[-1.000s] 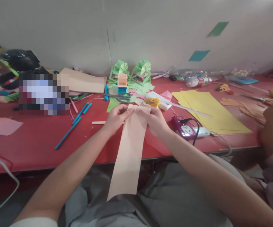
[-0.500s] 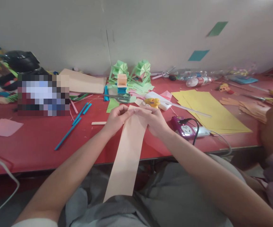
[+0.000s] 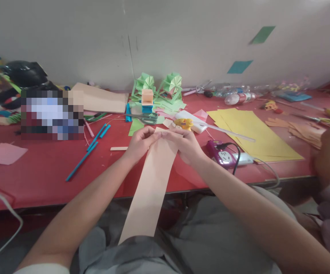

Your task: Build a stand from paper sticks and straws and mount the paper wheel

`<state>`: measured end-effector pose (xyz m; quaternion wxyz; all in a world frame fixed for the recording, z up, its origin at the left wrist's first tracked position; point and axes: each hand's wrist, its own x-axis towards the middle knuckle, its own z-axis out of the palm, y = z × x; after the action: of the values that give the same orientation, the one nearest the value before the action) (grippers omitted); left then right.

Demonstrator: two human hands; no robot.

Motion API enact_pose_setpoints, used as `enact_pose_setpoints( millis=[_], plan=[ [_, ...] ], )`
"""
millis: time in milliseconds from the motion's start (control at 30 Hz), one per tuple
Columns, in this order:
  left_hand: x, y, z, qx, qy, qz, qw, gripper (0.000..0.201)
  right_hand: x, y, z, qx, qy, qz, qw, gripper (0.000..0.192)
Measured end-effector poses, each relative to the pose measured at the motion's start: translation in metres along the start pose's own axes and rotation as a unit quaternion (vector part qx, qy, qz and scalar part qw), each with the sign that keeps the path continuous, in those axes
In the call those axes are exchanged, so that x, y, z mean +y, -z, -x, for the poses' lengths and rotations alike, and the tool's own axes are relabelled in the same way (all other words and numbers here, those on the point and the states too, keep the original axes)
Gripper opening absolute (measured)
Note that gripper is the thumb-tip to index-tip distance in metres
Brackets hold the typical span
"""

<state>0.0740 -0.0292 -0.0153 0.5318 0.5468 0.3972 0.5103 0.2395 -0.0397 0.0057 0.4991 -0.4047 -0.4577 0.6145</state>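
The top edge of a long peach paper strip (image 3: 150, 182) is being pinched by the left hand (image 3: 138, 144) and the right hand (image 3: 186, 146), both closed on it just above the red table (image 3: 39, 171). The strip is hanging over the table's edge toward the lap; its lower end is being swung leftward compared with a second ago, suggesting the fold is being aligned. Scissors (image 3: 144, 117) are lying beyond.

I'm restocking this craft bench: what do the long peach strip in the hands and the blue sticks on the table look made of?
The long peach strip looks like thin matte paper: it bends and hangs limp off the table edge. The thin blue sticks look like tightly rolled paper or plastic straws; too small to tell which.
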Motion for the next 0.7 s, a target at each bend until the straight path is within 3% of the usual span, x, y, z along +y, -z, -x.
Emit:
enact_pose_setpoints(
  millis=[367, 700],
  plan=[
    [0.0031, -0.0004, 0.0002, -0.041, -0.014, -0.046, 0.998, 0.046, 0.0023, 0.0028, -0.0070, 0.008, -0.003, 0.089, 0.996, 0.035],
    [-0.0001, 0.0040, -0.0011, -0.054, 0.038, -0.003, 0.998, 0.036, -0.0023, 0.0062, -0.0070, -0.030, 0.087, 0.196, 0.976, 0.040]
  ],
)
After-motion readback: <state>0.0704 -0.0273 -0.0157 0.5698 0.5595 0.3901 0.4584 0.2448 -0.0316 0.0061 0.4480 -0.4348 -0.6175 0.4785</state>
